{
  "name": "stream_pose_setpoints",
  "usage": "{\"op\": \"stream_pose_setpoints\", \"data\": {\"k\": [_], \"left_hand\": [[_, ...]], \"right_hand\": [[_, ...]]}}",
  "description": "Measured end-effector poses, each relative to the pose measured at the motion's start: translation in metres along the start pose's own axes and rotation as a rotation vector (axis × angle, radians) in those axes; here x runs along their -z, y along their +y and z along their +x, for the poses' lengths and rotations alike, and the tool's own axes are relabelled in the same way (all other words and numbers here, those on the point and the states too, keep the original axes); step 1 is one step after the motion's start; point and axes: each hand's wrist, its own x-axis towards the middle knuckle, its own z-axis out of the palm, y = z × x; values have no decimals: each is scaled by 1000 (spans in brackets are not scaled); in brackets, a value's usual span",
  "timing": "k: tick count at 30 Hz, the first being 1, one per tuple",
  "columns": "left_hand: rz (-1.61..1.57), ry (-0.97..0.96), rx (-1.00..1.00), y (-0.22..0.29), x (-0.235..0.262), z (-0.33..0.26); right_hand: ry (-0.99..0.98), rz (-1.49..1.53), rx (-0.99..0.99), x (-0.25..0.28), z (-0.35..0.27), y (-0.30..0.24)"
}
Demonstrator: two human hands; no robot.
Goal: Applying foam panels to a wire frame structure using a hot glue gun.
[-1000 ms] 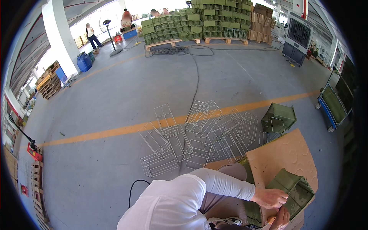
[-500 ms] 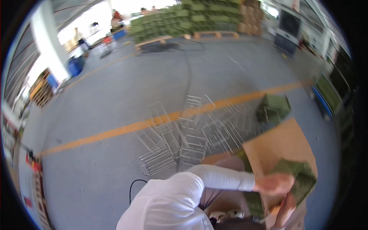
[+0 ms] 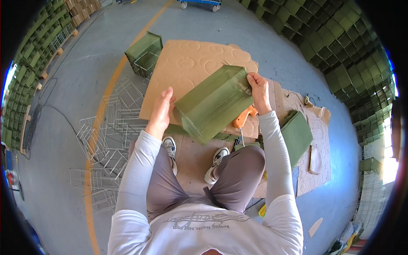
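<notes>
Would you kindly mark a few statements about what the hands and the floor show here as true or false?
1. Both hands hold the green fabric box. True.
2. The left hand holds the orange tool. False: the tool lies on the cardboard sheet, under the box.
3. Wire frames lie on the floor at the person's left. True.
4. The right hand rests on the knee. False: it grips the box's upper corner.

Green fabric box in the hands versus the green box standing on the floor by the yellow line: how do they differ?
The held green fabric box is up in the air, tilted, between the left hand and right hand; the floor box stands upright, untouched. The held one looks limp and creased; the floor box keeps a firm cube shape, with wire visible at its side. Both are the same olive green.
</notes>
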Motion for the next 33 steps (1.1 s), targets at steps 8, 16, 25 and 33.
{"op": "stream_pose_setpoints", "data": {"k": [8, 16, 25, 33], "left_hand": [[-19, 20, -9, -1, 9, -10], [90, -62, -35, -25, -3, -1], [241, 128, -343, 12, -16, -1], [961, 190, -1098, 100, -58, 1]], "right_hand": [[15, 393, -315, 9, -4, 51], [-72, 526, -357, -12, -3, 43], [-93, 749, -284, -22, -22, 58], [-350, 676, -578, -51, -37, 84]]}}
